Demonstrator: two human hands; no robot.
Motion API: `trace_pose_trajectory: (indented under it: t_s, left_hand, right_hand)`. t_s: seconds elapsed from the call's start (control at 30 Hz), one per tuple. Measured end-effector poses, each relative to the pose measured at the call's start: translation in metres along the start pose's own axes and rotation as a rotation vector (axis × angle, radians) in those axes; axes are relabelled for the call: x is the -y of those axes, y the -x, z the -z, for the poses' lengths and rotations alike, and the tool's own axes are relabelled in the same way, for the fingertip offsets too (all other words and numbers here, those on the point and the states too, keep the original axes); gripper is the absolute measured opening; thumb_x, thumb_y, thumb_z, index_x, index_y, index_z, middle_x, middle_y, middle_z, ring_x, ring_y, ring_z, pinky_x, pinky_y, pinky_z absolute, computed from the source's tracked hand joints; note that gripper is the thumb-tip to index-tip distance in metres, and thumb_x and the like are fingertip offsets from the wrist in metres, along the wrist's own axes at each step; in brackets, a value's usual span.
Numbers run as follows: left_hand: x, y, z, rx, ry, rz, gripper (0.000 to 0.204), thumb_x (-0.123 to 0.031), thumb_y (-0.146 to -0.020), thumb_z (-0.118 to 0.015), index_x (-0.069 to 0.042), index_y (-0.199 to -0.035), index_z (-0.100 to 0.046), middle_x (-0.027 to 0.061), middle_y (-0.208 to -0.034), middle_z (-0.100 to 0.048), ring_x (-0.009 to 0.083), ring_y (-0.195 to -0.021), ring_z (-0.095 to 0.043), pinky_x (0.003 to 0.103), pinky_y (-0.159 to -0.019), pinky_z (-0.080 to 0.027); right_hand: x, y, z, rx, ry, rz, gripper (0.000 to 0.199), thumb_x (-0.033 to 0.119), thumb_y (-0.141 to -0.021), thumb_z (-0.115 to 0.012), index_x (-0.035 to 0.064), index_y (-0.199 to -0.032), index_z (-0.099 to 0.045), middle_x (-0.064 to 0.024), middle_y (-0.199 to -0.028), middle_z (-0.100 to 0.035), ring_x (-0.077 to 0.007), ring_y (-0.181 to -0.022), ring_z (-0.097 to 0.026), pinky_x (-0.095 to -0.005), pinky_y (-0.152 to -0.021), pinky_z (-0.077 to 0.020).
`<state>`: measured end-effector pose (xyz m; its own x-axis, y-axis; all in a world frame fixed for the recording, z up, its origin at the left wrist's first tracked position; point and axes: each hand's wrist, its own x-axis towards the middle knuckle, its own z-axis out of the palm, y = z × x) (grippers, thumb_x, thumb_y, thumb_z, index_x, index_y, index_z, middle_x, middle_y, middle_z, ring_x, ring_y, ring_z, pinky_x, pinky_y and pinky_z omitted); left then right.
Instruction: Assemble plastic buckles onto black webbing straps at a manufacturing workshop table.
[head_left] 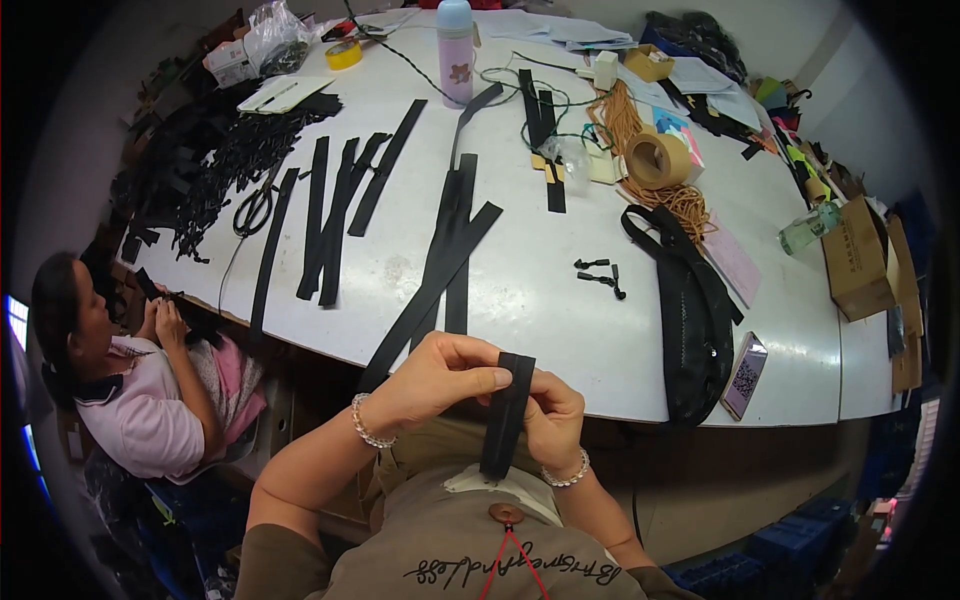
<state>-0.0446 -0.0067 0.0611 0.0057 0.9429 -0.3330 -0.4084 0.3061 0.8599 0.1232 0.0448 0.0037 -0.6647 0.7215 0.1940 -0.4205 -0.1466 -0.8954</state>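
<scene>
Pinching a black strip [507, 410] between my left hand [435, 378] and right hand [553, 415], both grasping it, hanging over my lap

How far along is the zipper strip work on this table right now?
Done: nothing shows as finished. In hand: both hands, left hand and right hand, pinch the top of one black zipper strip hanging over the lap. Left: many black strips lie loose on the white table, with a few small black sliders beside them, apparently unused.
</scene>
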Motion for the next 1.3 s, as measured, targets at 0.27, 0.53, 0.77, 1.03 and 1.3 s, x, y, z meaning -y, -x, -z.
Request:
trace_pose_trajectory:
  t_s: [0.27, 0.53, 0.77, 1.03, 1.3]
  left_hand:
    - [0.011, 0.0, -0.001, -0.083, 0.063, -0.015, 0.005, -0.007, -0.084, -0.064, -0.003, -0.085, -0.065, -0.0011, -0.073, -0.061, 0.0035, -0.063, -0.054, 0.017, -0.058, -0.044]
    - [0.025, -0.008, -0.005, -0.118, 0.245, 0.003, 0.005, -0.008, -0.085, -0.063, -0.004, -0.086, -0.065, -0.0016, -0.074, -0.062, 0.003, -0.062, -0.054, 0.016, -0.056, -0.043]
    - [0.029, -0.008, -0.005, -0.119, 0.264, 0.003, 0.005, -0.009, -0.086, -0.063, -0.004, -0.087, -0.065, -0.0016, -0.075, -0.062, 0.0033, -0.062, -0.054, 0.016, -0.057, -0.043]
    - [0.027, -0.015, -0.004, -0.177, 0.041, -0.225, 0.024, -0.004, -0.085, -0.062, 0.001, -0.109, -0.062, 0.0007, -0.081, -0.061, 0.004, -0.071, -0.057, 0.019, -0.063, -0.049]
    - [0.03, -0.026, 0.002, -0.241, -0.079, -0.398, 0.023, 0.001, -0.083, -0.063, 0.001, -0.106, -0.06, -0.0002, -0.078, -0.061, 0.0033, -0.07, -0.057, 0.015, -0.063, -0.046]
  right_hand:
    - [-0.015, 0.004, 0.002, -0.012, 0.003, -0.041, 0.012, 0.006, -0.092, -0.056, -0.0017, -0.099, -0.061, -0.0041, -0.092, -0.06, -0.0093, -0.08, -0.056, -0.0216, -0.071, -0.0458]
    - [-0.013, -0.002, 0.014, 0.049, 0.043, -0.004, 0.01, 0.006, -0.091, -0.057, -0.0013, -0.097, -0.062, -0.0017, -0.087, -0.057, -0.0079, -0.077, -0.053, -0.0207, -0.069, -0.0428]
    - [-0.018, -0.002, 0.015, 0.047, 0.007, -0.013, 0.01, 0.006, -0.091, -0.057, -0.001, -0.096, -0.062, -0.0013, -0.087, -0.057, -0.0079, -0.078, -0.053, -0.0208, -0.07, -0.0432]
    - [-0.027, -0.005, 0.01, -0.062, -0.076, -0.149, 0.014, 0.013, -0.095, -0.051, 0.0007, -0.101, -0.057, -0.0065, -0.09, -0.064, -0.0099, -0.071, -0.061, -0.0221, -0.062, -0.0504]
    - [-0.029, -0.014, 0.012, -0.137, -0.023, -0.172, 0.013, 0.013, -0.093, -0.055, -0.0005, -0.095, -0.057, -0.0078, -0.082, -0.064, -0.0139, -0.067, -0.062, -0.025, -0.06, -0.0515]
